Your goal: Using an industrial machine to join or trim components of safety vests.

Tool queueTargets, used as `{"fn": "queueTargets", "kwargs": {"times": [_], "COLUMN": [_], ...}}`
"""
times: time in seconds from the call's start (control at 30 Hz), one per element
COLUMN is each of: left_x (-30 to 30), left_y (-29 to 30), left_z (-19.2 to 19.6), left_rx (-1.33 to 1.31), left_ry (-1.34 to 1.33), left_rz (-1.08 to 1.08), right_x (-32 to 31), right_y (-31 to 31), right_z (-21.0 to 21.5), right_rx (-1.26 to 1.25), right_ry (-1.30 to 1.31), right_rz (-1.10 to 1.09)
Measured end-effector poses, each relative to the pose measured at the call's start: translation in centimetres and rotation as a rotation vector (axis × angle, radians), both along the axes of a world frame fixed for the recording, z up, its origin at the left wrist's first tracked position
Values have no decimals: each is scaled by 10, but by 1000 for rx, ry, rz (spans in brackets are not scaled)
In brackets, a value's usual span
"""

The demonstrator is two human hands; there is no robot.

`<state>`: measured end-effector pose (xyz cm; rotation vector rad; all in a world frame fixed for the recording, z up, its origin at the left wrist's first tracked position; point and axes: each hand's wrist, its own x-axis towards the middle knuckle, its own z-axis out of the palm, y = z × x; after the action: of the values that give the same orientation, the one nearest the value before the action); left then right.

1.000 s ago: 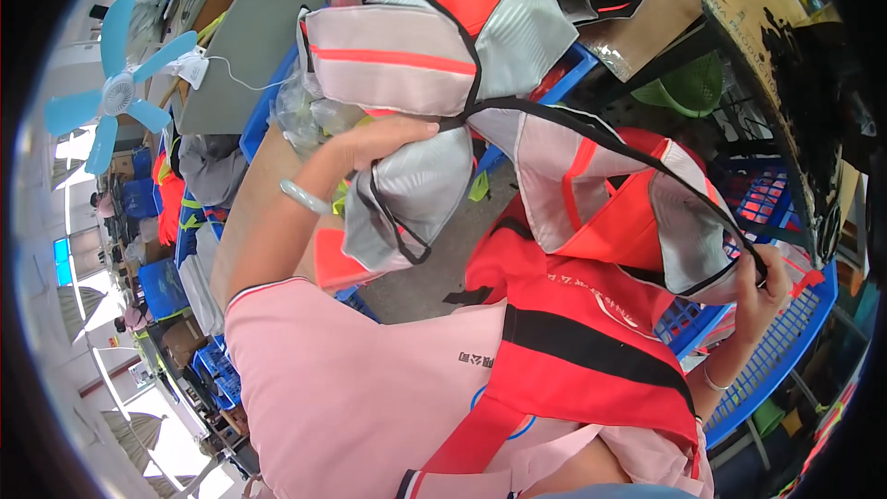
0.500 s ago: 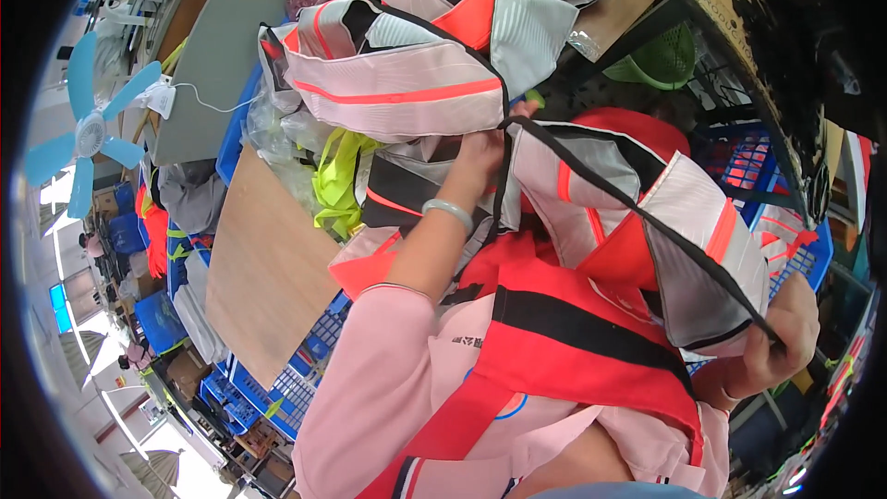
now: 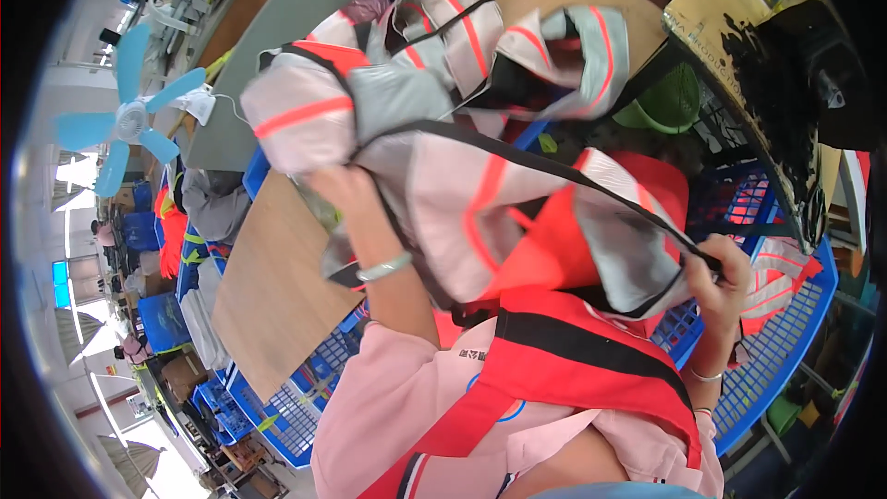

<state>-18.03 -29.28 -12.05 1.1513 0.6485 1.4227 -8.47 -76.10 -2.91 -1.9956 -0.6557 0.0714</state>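
A long chain of silver-grey reflective fabric point(image 3: 443, 180) with red-orange stripes and black edging stretches between my hands. My right hand point(image 3: 721, 282) is closed on its black edging at the right end. At the left, my left hand point(image 3: 340, 192) is closed at the lower edge of the fabric; motion blur and cloth hide most of its fingertips. More folds of the same fabric lie bunched beyond, over the far side of the work area. A red apron point(image 3: 582, 351) with a black band covers my front, below the fabric.
A wooden board point(image 3: 268, 286) lies at the left, over blue plastic baskets point(image 3: 277, 420). At the right, another blue basket point(image 3: 785, 351) holds striped fabric. A green basket point(image 3: 679, 97) and a worn carton panel point(image 3: 730, 46) stand far right. A blue-bladed fan point(image 3: 131, 120) is left.
My left hand has moved left and nearer, spreading the fabric wider. My right hand has moved up and left with the edging. The far folds have shifted, and the view has turned slightly.
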Motion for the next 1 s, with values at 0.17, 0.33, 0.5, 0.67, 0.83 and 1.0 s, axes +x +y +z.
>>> {"fn": "queueTargets", "kwargs": {"times": [0.17, 0.33, 0.5, 0.67, 0.83, 1.0], "left_x": [77, 192, 196, 134, 127, 117], "left_y": [46, 35, 21, -44, -2, 35], "left_z": [198, 228, -32, -123, -60, 29], "left_rx": [756, 1368, 708, 24, 359, 937], "left_ry": [146, 500, 877, 749, 606, 611], "left_rz": [538, 267, -478, -374, -112, -287], "right_x": [11, 14, 17, 24, 33, 27], "right_y": [63, 63, 54, 27, -3, -13], "right_z": [16, 22, 15, -10, -14, -11], "right_rx": [325, 393, 205, 38, 116, -10], "right_ry": [-215, -139, -48, 135, 228, 191], "right_rz": [120, 96, 94, -62, -182, -153]}}
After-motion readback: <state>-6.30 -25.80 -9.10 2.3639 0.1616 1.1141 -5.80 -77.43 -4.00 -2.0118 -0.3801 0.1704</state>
